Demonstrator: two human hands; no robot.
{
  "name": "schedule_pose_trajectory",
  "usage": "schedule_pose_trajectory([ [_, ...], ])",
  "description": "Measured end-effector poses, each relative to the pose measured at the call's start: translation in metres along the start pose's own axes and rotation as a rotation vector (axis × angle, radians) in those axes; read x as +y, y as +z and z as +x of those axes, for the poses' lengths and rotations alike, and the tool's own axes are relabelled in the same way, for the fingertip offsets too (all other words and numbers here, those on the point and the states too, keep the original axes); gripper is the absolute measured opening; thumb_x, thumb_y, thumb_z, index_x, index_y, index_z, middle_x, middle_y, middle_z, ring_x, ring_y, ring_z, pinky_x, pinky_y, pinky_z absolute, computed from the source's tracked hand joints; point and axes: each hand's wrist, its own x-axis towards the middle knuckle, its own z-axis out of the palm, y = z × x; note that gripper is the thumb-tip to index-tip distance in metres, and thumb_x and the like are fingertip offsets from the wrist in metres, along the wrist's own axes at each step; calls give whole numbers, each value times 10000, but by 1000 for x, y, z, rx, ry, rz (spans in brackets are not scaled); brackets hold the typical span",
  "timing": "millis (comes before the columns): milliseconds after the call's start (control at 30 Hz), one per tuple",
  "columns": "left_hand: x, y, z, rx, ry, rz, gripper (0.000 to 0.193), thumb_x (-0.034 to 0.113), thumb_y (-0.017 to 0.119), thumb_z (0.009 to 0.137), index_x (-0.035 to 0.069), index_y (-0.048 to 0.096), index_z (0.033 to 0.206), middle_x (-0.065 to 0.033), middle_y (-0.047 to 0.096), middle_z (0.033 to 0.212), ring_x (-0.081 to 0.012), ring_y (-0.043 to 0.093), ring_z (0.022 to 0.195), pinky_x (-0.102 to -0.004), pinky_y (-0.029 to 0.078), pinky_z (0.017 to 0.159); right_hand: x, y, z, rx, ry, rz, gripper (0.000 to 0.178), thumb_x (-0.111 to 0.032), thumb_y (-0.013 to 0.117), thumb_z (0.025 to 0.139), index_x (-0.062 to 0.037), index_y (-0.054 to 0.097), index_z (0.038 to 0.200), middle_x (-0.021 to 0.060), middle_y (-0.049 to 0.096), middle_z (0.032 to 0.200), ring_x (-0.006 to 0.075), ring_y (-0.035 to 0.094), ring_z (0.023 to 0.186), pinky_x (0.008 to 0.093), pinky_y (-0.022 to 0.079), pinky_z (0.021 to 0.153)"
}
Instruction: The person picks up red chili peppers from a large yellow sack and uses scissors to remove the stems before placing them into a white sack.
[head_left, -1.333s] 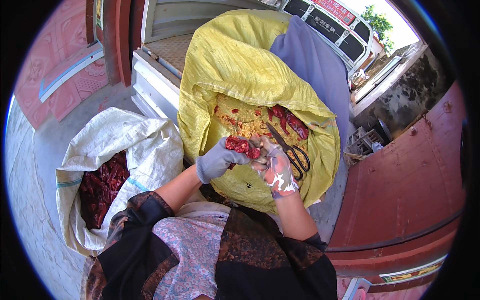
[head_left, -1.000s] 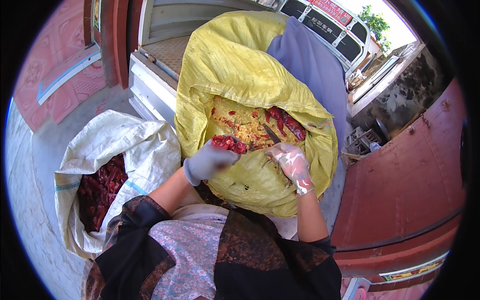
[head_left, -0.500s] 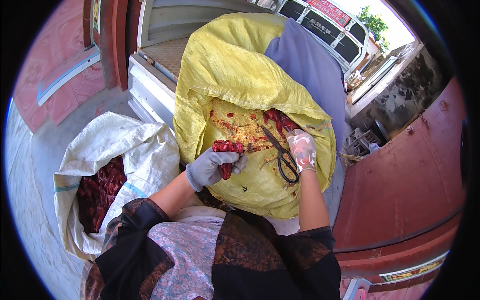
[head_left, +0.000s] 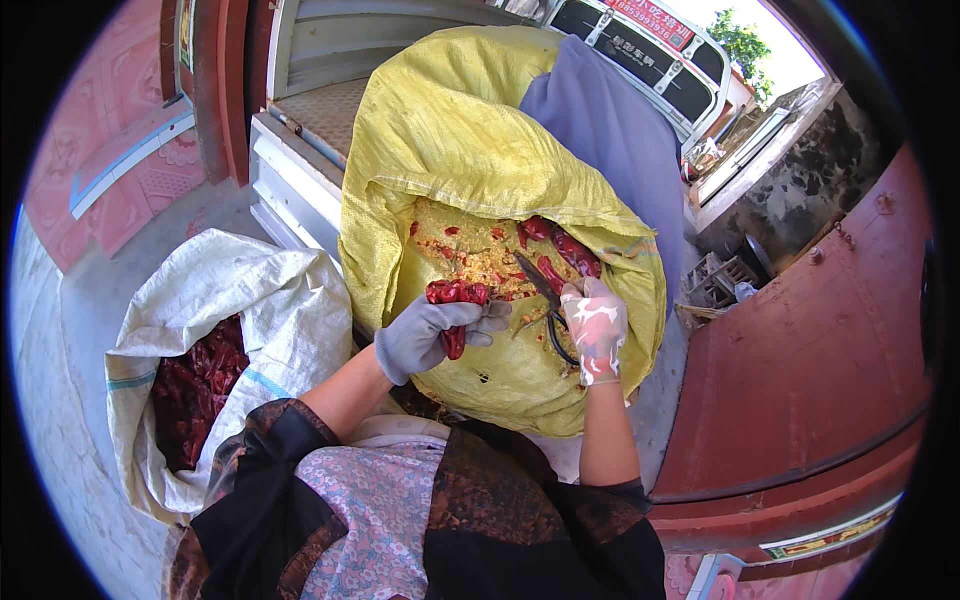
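Note:
My left hand [head_left: 425, 335], in a grey glove, is closed around several dried red chili peppers [head_left: 457, 293]; one pokes out below the fingers. My right hand [head_left: 598, 322], in a pink-and-white patterned glove, is closed, with black-handled scissors [head_left: 540, 280] hanging from it, blades pointing up and left. A single red chili [head_left: 549, 272] lies between its fingertips and the blades. Both hands are over the open yellow woven sack [head_left: 450, 115]. Yellow seeds [head_left: 465, 250] and red bits are spread on it, and more chilies [head_left: 575, 252] rest under its right fold.
To the left a white woven sack [head_left: 290, 300] holds many dark red chilies [head_left: 205, 385]. Behind the yellow sack are a cargo vehicle bed [head_left: 325, 110] and a bluish-purple cloth [head_left: 610, 115]. A red metal panel [head_left: 800, 350] borders the right side.
My right hand has drawn slightly left and toward me with the scissors, and a chili now shows at its fingertips, apart from the others. The left hand keeps its bunch almost in place.

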Motion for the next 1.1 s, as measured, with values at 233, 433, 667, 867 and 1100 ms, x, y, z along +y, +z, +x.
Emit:
schedule_pose_trajectory([
  [233, -4, 11, 10, 7, 3, -19, 384, 95, 528, 869, -47, 472, 1221, -157, 561, 1177, -248, 574, 1045, -331, 480, 849, -41, -2, -62, 226, -201, 277, 122, -207, 657, 720, -90, 647, 754, 97, 637, 704, 268, 618, 605, 368, 489, 557],
  [433, -9, 7, 10, 22, 108, 42, 267, 51, 578, 826, -28, 576, 1080, -94, 631, 1000, -176, 606, 896, -308, 478, 805, -59, 0, -91, 163, -452, 284, 181, -135, 728, 691, -62, 640, 832, 84, 636, 692, 201, 614, 575, 291, 488, 546],
  [667, 4, 14, 4, -52, 203, 272, 214, 118, 613, 785, -7, 584, 957, -49, 593, 838, -126, 540, 713, -257, 419, 642, -54, -10, -55, -150, 4, 1074, 110, 3, 639, 786, 36, 638, 891, 89, 658, 873, 111, 599, 757, 220, 469, 671],
  [867, -4, 9, 5, -103, 197, 124, 294, 180, 638, 805, -2, 570, 1026, -61, 593, 878, -146, 556, 743, -265, 421, 691, -60, 9, -51, 28, -268, 1057, 168, 34, 661, 754, 4, 650, 919, 93, 658, 868, 143, 615, 766, 244, 477, 671],
  [1100, -4, 10, 0, -68, 88, 106, 286, 149, 597, 843, 11, 550, 1089, -79, 616, 923, -178, 606, 793, -323, 484, 713, -54, -23, -35, -153, -526, 666, 146, -76, 682, 758, -42, 657, 898, 109, 650, 784, 207, 634, 692, 293, 488, 620],
])
